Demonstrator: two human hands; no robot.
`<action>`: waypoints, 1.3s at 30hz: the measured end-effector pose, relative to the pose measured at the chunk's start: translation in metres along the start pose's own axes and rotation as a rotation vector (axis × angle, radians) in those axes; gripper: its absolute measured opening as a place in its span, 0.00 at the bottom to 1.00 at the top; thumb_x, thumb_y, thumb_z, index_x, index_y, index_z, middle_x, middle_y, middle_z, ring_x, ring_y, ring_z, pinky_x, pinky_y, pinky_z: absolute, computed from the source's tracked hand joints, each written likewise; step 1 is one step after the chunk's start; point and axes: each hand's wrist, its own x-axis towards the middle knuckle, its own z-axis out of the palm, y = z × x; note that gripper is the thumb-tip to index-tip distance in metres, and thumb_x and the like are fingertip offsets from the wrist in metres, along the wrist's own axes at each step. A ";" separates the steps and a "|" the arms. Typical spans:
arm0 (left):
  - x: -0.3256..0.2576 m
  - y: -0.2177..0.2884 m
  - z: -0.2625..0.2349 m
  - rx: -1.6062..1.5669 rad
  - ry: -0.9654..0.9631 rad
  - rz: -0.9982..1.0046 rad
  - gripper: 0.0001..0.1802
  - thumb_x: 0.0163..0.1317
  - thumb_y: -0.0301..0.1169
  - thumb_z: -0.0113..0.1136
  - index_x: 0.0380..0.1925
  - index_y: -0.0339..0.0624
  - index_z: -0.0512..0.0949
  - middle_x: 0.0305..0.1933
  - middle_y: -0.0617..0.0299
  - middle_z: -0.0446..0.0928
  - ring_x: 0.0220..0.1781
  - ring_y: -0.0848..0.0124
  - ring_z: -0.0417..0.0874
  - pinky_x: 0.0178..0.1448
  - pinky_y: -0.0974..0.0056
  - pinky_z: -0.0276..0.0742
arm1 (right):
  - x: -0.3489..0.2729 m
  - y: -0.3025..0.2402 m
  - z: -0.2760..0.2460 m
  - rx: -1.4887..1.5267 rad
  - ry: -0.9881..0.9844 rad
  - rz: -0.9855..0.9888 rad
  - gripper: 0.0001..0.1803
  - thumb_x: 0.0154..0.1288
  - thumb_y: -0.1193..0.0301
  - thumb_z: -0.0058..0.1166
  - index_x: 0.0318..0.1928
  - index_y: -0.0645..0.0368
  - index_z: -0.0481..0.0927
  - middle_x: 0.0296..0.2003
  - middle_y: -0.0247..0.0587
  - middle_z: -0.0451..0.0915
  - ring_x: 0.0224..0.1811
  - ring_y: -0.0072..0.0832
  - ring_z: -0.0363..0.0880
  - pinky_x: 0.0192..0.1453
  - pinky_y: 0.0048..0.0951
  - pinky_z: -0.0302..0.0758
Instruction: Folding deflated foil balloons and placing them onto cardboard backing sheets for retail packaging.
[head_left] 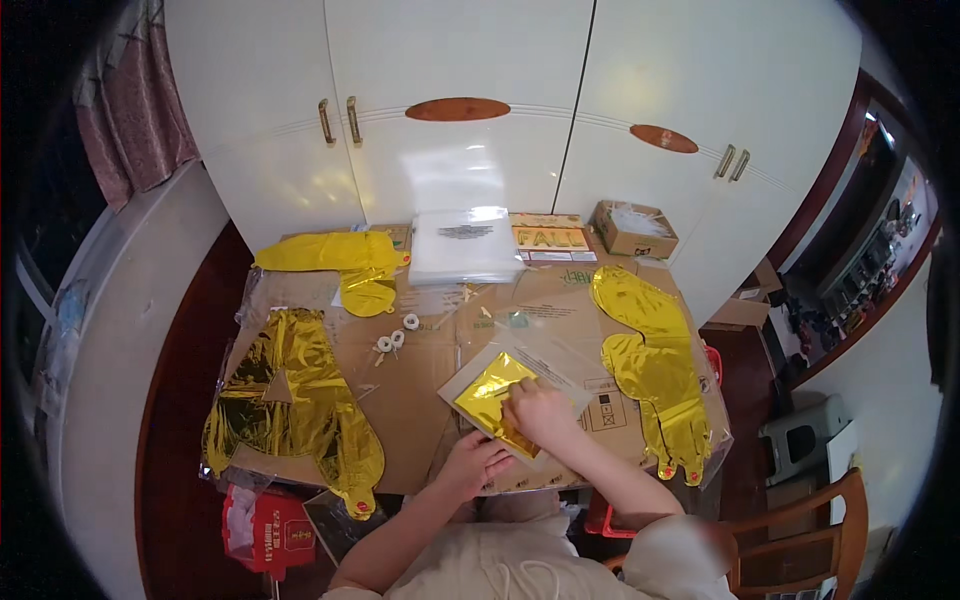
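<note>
Under my right hand [537, 408] the folded gold foil [490, 398] in its clear bag [520, 385] slants up-right, fingers pinching its near edge, while my left hand [475, 462] curls loosely just below it.

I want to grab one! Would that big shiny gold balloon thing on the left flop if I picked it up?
Probably floppy: the gold foil balloon lies flat and crinkled, uninflated. Likely light and slippery, given its thin, glossy film.
</note>
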 end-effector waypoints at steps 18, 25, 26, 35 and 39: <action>0.009 -0.009 0.022 0.078 0.010 0.068 0.12 0.67 0.24 0.57 0.50 0.40 0.74 0.46 0.58 0.77 0.46 0.69 0.81 0.51 0.63 0.83 | -0.022 0.002 -0.007 -0.006 -0.132 0.171 0.10 0.62 0.66 0.54 0.30 0.60 0.81 0.28 0.45 0.83 0.32 0.41 0.84 0.36 0.39 0.81; 0.006 -0.003 0.016 -0.175 -0.114 0.020 0.11 0.70 0.27 0.54 0.50 0.42 0.72 0.49 0.57 0.78 0.50 0.65 0.82 0.52 0.59 0.83 | -0.030 0.003 -0.008 0.120 -0.176 0.190 0.09 0.59 0.66 0.57 0.30 0.59 0.82 0.28 0.43 0.83 0.33 0.39 0.84 0.35 0.40 0.81; 0.007 -0.006 0.014 -0.151 -0.098 0.029 0.11 0.70 0.28 0.54 0.50 0.42 0.73 0.49 0.58 0.79 0.50 0.65 0.83 0.53 0.59 0.83 | -0.031 0.004 -0.005 0.122 -0.167 0.183 0.09 0.57 0.65 0.58 0.29 0.58 0.82 0.28 0.42 0.83 0.33 0.38 0.84 0.34 0.39 0.82; 0.001 -0.013 0.022 -0.044 -0.068 0.101 0.12 0.73 0.28 0.50 0.54 0.40 0.71 0.51 0.56 0.79 0.50 0.64 0.83 0.53 0.57 0.84 | -0.033 -0.002 -0.012 0.039 -0.109 0.143 0.10 0.56 0.70 0.59 0.38 0.60 0.77 0.30 0.40 0.80 0.35 0.40 0.82 0.38 0.41 0.79; -0.002 -0.014 0.024 -0.005 -0.054 0.157 0.13 0.74 0.29 0.49 0.55 0.38 0.71 0.51 0.55 0.79 0.50 0.64 0.84 0.52 0.57 0.84 | -0.030 -0.006 -0.021 0.081 -0.078 0.144 0.15 0.54 0.71 0.60 0.43 0.61 0.78 0.37 0.42 0.82 0.40 0.39 0.82 0.44 0.38 0.80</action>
